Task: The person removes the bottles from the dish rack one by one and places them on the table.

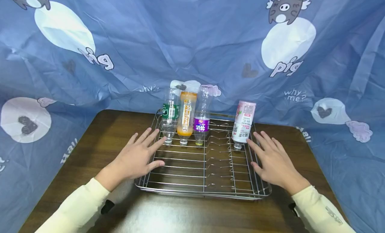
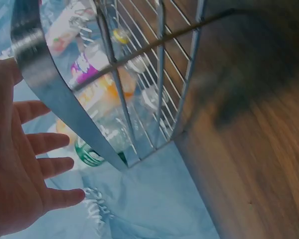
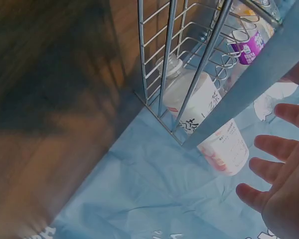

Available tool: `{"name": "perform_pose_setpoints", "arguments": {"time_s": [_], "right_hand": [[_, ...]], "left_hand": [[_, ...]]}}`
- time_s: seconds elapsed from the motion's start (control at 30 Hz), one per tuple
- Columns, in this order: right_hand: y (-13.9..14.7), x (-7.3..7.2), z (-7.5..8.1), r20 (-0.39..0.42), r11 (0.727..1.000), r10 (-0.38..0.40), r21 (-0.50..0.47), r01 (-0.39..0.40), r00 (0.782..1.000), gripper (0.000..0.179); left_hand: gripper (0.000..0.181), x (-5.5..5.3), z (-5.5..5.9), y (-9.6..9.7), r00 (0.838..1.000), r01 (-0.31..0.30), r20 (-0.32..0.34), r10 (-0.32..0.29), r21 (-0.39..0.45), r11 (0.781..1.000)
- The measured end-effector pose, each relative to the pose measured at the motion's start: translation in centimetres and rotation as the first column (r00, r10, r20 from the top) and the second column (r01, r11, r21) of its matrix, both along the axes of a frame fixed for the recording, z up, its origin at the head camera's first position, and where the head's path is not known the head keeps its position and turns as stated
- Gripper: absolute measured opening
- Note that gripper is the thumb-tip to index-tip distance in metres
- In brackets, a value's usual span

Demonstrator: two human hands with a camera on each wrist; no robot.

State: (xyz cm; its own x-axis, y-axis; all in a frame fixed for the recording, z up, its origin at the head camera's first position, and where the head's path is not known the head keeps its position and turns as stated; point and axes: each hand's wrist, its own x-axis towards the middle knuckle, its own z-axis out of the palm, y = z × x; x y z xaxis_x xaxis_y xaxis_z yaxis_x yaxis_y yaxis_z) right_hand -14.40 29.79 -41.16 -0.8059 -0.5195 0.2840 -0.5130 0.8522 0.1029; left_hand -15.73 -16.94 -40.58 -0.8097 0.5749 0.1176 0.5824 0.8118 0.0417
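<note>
A wire dish rack (image 1: 192, 193) stands on the table with four-sided metal rims. Upside down in it, at the back left, are a clear bottle with a green label (image 1: 170, 112), an orange-labelled bottle (image 1: 186, 116) and a clear bottle with a purple label (image 1: 201, 124). A white and pink bottle (image 1: 243, 122) stands cap-down at the back right. My left hand (image 1: 135, 157) is spread beside the rack's left side, fingertips over its rim. On the other side my right hand (image 1: 275, 161) has its fingers extended, fingertips close to the white and pink bottle. Neither hand holds anything.
The rack sits on a dark brown wooden table (image 1: 99, 139). Behind and around the table hangs a blue cloth (image 1: 180, 39) with cartoon pig prints. Wavy wire dividers (image 1: 213, 159) run along the middle right of the rack.
</note>
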Motion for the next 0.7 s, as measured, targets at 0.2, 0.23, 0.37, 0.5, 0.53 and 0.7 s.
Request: {"name": "perform_pose_setpoints", "arguments": {"time_s": [0.2, 0.23, 0.37, 0.5, 0.53, 0.7], "right_hand": [[-0.1, -0.6, 0.5, -0.031, 0.998, 0.036, 0.046, -0.035, 0.999, 0.077], [-0.1, -0.6, 0.4, -0.032, 0.998, 0.044, 0.048, -0.043, 0.998, 0.077], [-0.4, -0.6, 0.4, -0.047, 0.995, 0.081, 0.066, -0.078, 0.996, 0.078], [-0.4, -1.2, 0.7, -0.065, 0.989, 0.113, 0.102, -0.106, 0.991, 0.080], [-0.4, -1.3, 0.9, -0.068, 0.988, 0.117, 0.113, -0.109, 0.991, 0.080], [-0.2, -2.2, 1.9, -0.088, 0.981, 0.136, 0.149, -0.122, 0.987, 0.079]], "left_hand": [[0.079, 0.5, 0.1, 0.7, 0.998, 0.036, -0.043, -0.035, 0.014, 0.999], [0.079, 0.7, 0.0, 0.7, 0.999, 0.038, -0.038, -0.038, 0.015, 0.999], [0.081, 1.4, -0.4, 0.6, 0.999, 0.040, -0.033, -0.039, 0.018, 0.999], [0.080, 1.5, -0.4, 0.7, 0.998, 0.042, -0.037, -0.041, 0.025, 0.999], [0.081, 1.5, -0.3, 0.8, 0.998, 0.043, -0.038, -0.042, 0.025, 0.999], [0.083, 0.9, 0.1, 1.2, 0.998, 0.046, -0.044, -0.045, 0.020, 0.999]]}}
